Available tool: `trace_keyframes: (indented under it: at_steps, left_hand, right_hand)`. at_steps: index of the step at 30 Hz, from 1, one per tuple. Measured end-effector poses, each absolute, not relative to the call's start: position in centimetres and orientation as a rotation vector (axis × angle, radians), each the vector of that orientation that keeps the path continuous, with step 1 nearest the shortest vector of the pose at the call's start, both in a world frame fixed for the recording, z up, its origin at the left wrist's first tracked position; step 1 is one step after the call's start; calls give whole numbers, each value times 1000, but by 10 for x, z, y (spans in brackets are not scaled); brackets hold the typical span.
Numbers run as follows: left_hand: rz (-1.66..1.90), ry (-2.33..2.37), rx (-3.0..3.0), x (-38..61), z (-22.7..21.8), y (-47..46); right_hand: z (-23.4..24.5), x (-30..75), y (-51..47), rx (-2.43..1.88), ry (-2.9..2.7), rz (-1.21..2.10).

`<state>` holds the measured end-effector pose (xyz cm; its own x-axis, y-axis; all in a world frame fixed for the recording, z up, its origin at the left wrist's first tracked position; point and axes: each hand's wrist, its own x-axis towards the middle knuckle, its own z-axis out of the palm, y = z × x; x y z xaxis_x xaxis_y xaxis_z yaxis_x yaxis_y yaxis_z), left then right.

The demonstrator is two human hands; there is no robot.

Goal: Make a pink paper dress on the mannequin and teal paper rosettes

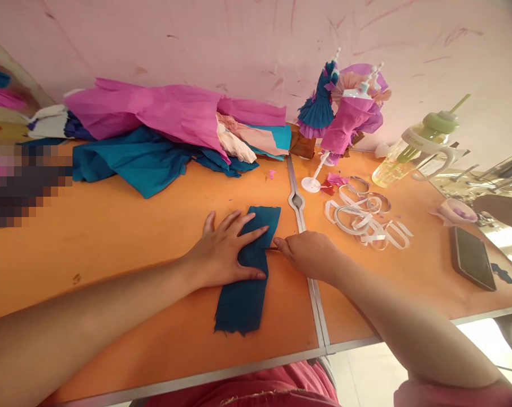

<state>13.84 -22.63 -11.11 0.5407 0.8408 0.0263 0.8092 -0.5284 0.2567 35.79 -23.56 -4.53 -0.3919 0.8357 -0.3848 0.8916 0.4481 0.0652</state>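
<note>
A strip of dark teal crepe paper or cloth point(243, 305) lies on the orange table, its near end ragged. Spread flat over its middle, my left hand point(222, 251) presses it down with fingers apart. My right hand point(309, 254) is closed just to the right of the strip. From its fingertips a thin dark tool point(273, 249) points left and meets the strip's right edge. Most of that tool is hidden inside the fist, so its kind does not show.
Behind lie piled magenta sheets point(163, 110) and teal sheets point(133, 161). At the back right are small dress forms in paper dresses point(347, 124), curled white tape strips point(366, 220), a drink bottle point(408, 152) and a phone point(472, 257). A metal seam point(317, 305) joins two tables.
</note>
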Motion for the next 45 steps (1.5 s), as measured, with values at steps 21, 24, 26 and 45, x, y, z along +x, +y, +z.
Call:
trace_keyframes:
  at_steps: [21, 24, 26, 45]
  left_hand:
    - [238, 1383, 2552, 140, -108, -228]
    - [218, 1376, 2548, 139, -108, -227]
    - [211, 1377, 2549, 139, -107, -227]
    - [209, 1377, 2563, 140, -108, -228]
  right_hand:
    - [-34, 368, -235, 1549, 2239, -263]
    - [-32, 370, -234, 1536, 2212, -288]
    - [-35, 369, -233, 1488, 2228, -288]
    - [-60, 340, -244, 1450, 2471, -64]
